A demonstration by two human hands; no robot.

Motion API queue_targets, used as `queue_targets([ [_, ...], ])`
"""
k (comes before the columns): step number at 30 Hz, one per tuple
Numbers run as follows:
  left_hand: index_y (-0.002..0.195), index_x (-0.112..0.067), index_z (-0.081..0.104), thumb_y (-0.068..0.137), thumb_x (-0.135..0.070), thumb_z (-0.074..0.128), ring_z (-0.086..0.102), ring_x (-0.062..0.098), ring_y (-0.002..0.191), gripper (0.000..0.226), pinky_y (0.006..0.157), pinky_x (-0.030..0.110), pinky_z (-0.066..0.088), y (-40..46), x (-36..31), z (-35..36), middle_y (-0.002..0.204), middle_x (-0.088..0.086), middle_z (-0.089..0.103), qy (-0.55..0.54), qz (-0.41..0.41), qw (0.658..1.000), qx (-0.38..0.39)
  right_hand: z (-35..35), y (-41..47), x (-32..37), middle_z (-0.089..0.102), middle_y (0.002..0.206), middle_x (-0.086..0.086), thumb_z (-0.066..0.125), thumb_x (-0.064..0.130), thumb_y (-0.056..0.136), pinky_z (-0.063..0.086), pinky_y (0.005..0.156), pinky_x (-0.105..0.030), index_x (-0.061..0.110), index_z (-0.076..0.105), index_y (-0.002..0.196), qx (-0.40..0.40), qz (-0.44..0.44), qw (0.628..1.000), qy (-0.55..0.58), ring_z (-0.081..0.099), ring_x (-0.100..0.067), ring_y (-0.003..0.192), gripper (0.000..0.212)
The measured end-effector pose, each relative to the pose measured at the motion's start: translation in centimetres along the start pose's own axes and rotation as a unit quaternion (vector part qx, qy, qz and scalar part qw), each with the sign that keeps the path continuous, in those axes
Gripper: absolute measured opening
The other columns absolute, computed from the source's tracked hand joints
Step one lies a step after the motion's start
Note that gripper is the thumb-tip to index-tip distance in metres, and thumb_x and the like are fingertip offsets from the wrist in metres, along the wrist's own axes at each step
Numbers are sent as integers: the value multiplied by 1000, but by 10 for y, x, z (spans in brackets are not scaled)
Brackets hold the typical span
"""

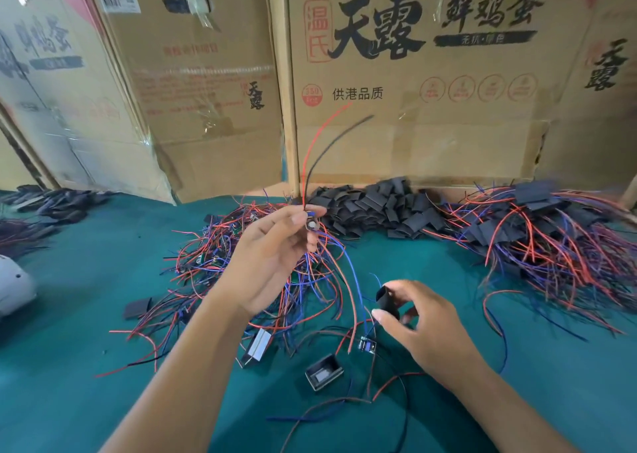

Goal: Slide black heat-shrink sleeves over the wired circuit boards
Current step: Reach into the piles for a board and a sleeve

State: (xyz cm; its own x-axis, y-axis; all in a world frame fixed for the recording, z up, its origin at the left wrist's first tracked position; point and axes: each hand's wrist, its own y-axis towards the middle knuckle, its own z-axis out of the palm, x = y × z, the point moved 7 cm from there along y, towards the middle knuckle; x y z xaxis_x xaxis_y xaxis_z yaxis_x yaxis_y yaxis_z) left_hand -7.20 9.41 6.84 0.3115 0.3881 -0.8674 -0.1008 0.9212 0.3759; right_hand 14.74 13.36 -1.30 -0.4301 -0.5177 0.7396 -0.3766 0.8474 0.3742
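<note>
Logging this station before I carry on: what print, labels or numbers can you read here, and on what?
"天露": big black brush print on the middle cardboard box.
"鲜鸡蛋": to its right.
"温氏": red seal, to its left.
"供港品质": lower down.
"350": red round stamp.
"天露": upright on the left box and right box.
Small red print, round icons, banner text: too blurred.
Sleeves, boards, wires: none readable.
</note>
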Motion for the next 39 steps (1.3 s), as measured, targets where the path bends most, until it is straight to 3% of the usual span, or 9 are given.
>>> queue_targets([
  [6, 108, 5, 65, 91, -16, 57, 54, 16, 73, 28, 73, 24, 51, -6, 19, -25, 95, 8, 66, -37, 13, 994, -105, 3, 0, 4, 71, 91, 15, 80, 28, 76, 50, 75, -17, 32, 69, 95, 36, 2, 996, 84, 66, -6, 87, 22],
  [9, 119, 9, 54, 94, -12, 54, 53, 17, 73, 33, 72, 24, 51, -8, 17, -32, 92, 5, 68, -58, 22, 990, -129, 15, -6, 13, 72, 88, 11, 81, 27, 73, 47, 72, -12, 30, 71, 92, 110, 10, 979, 173, 66, -4, 80, 22],
  [11, 116, 8, 56, 96, -11, 52, 53, 16, 73, 28, 72, 24, 51, -8, 14, -32, 93, 5, 67, -54, 26, 989, -133, 25, -11, 21, 72, 90, 8, 80, 33, 70, 46, 72, -10, 30, 72, 95, 155, 15, 964, 218, 66, -3, 79, 26],
  [17, 117, 6, 54, 100, -10, 48, 53, 15, 72, 24, 73, 23, 50, -9, 10, -32, 90, 3, 68, -45, 30, 988, -144, 40, -24, 30, 73, 103, -3, 82, 43, 69, 51, 95, -34, 31, 70, 104, 245, 51, 931, 267, 68, -17, 96, 39],
  [21, 101, 0, 62, 99, -10, 49, 53, 14, 72, 17, 73, 23, 51, -9, 7, -32, 96, 6, 67, -70, 33, 987, -144, 47, -32, 35, 71, 104, -13, 84, 40, 69, 52, 90, -39, 24, 71, 102, 297, 75, 904, 298, 65, -16, 90, 39],
  [26, 105, -3, 60, 100, -13, 46, 55, 12, 70, 17, 72, 21, 51, -10, 7, -29, 95, 4, 69, -109, 22, 984, -141, 33, -21, 35, 74, 94, 0, 81, 31, 72, 51, 82, -20, 26, 71, 98, 206, 45, 945, 252, 67, -9, 85, 28],
  [29, 109, -3, 58, 97, -16, 49, 53, 12, 70, 20, 71, 20, 51, -10, 9, -25, 93, 2, 67, -109, 11, 985, -132, 25, -18, 35, 71, 93, 8, 78, 36, 73, 53, 85, -25, 32, 68, 99, 145, 9, 968, 203, 67, -9, 90, 28],
  [35, 108, -3, 62, 90, -21, 54, 52, 11, 69, 27, 68, 19, 49, -10, 12, -21, 90, 2, 65, -109, 1, 986, -129, 30, -22, 37, 69, 100, 12, 76, 39, 74, 54, 87, -29, 33, 66, 107, 140, -14, 973, 183, 65, -11, 101, 35],
  [39, 88, -12, 78, 91, -19, 54, 56, 9, 67, 25, 68, 18, 51, -10, 13, -17, 89, 0, 68, -112, 2, 987, -116, 32, -24, 41, 68, 103, 14, 77, 40, 75, 52, 87, -23, 36, 64, 108, 142, -24, 973, 182, 64, -10, 103, 36],
])
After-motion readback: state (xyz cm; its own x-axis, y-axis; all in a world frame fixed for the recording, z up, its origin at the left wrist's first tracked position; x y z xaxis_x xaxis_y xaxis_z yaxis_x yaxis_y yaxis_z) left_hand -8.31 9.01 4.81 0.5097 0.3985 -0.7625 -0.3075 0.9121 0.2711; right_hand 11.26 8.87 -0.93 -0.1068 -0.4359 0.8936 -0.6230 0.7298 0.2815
